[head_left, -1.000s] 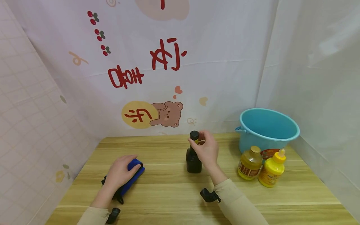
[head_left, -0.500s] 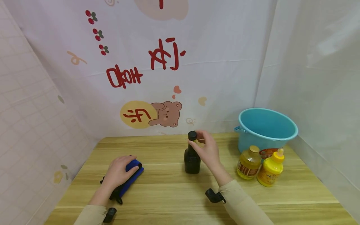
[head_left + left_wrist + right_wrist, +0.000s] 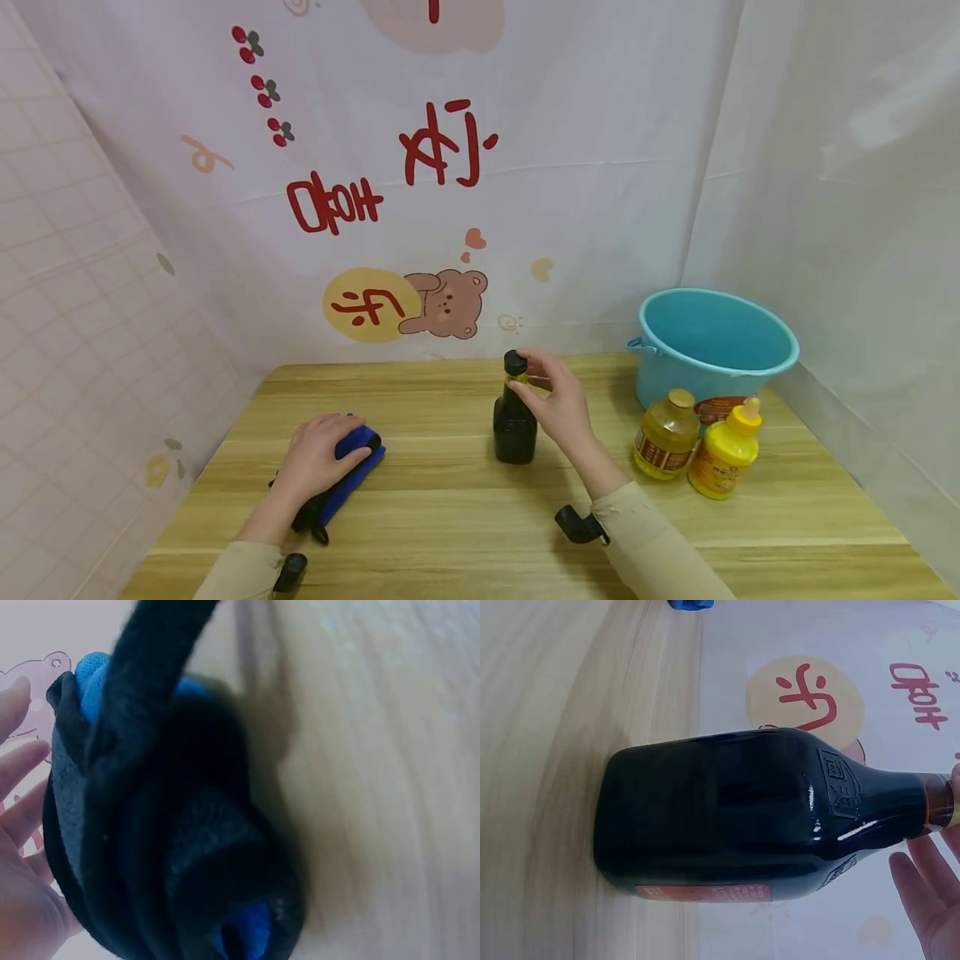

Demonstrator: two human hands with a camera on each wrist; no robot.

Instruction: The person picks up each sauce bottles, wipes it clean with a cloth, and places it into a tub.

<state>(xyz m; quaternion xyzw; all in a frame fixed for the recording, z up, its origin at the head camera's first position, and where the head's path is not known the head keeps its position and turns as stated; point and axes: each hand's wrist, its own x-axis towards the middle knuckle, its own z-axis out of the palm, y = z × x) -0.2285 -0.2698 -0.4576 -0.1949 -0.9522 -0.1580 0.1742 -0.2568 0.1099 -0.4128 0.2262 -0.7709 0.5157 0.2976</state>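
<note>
My right hand (image 3: 558, 400) holds the neck of a dark sauce bottle (image 3: 515, 429), thumb on the near side and fingers behind, just below the black cap. The bottle stands upright on the table. In the right wrist view, raised lettering shows on the shoulder of the bottle (image 3: 727, 810), and a red label lies on one side. Over at the left, my left hand (image 3: 318, 454) rests on a folded blue and black cloth (image 3: 352, 483) with a black loop. In the left wrist view, loosely extended fingers lie alongside the rolled cloth (image 3: 172, 802).
A light blue bucket (image 3: 712, 367) stands at the back right. Before it are a gold-capped bottle (image 3: 666, 437) of yellow liquid and a yellow squeeze bottle (image 3: 723, 458). A white printed curtain (image 3: 585, 208) hangs behind the wooden table (image 3: 442, 517).
My right wrist has shifted slightly right and the thumb sits a little lower on the bottle's neck. The bottle stays in place, and my left hand stays on the cloth.
</note>
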